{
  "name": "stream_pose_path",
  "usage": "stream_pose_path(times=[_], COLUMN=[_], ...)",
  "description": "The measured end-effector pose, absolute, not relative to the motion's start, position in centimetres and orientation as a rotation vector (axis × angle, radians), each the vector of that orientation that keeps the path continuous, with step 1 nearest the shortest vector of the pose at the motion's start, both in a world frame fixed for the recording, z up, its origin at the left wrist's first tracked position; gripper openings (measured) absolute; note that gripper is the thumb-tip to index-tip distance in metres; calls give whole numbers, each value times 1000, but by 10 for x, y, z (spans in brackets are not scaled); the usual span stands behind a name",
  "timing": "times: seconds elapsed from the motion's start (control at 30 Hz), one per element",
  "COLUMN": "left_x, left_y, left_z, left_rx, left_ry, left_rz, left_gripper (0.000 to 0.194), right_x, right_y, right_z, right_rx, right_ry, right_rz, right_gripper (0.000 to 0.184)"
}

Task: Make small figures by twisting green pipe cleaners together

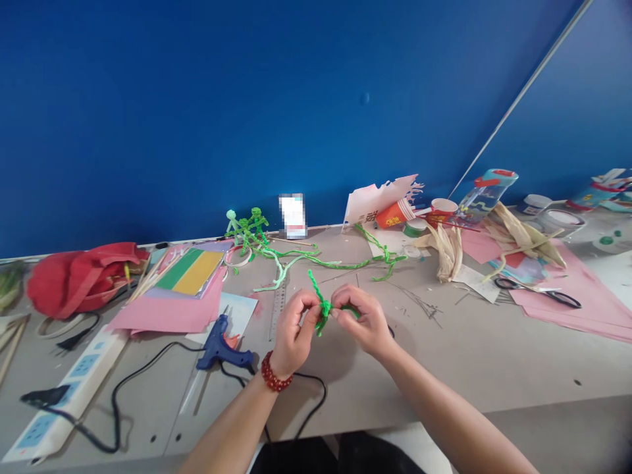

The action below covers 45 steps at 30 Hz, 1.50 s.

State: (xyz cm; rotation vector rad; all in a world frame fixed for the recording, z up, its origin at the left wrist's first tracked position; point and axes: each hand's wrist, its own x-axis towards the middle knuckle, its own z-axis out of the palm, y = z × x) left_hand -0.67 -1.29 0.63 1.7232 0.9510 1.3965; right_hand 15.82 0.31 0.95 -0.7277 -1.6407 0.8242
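A knotted piece of bright green twisted cord [324,308] is held up over the middle of the table, between both hands. One stiff end of it points up and to the left. My left hand [295,329], with a red bead bracelet at the wrist, pinches the knot from the left. From the right, my right hand [363,319] pinches the cord close to the knot, fingers curled. Behind the hands lie green cord strands [316,260] and small green figures [248,224] made of similar material. A steel ruler [277,306] lies just beyond my left hand.
On the left are a blue glue gun [220,345] with its cable, a white power strip [74,388], pink paper [197,309] and a red bag [81,280]. Scissors [540,291], dry husks [444,250], paper cups [396,214] and thin wires [419,303] are on the right. A blue wall [247,118] stands behind.
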Motion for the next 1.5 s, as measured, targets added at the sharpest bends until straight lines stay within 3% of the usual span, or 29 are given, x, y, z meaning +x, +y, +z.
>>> stream_pose_path(times=[0.43, 0.93, 1.5], left_x=[0, -10, -10], left_y=[-11, -11, -12], left_z=[-5, 6, 8], left_rx=[1296, 1874, 1815], left_ry=[822, 901, 870], left_rz=[1440, 1374, 1373], left_gripper=[16, 15, 14], right_x=[155, 159, 163], right_y=[3, 1, -1], right_z=[11, 10, 11], right_rx=[-699, -675, -668], right_ry=[-1570, -1635, -1586], right_rz=[901, 810, 1004], right_gripper=[14, 9, 18])
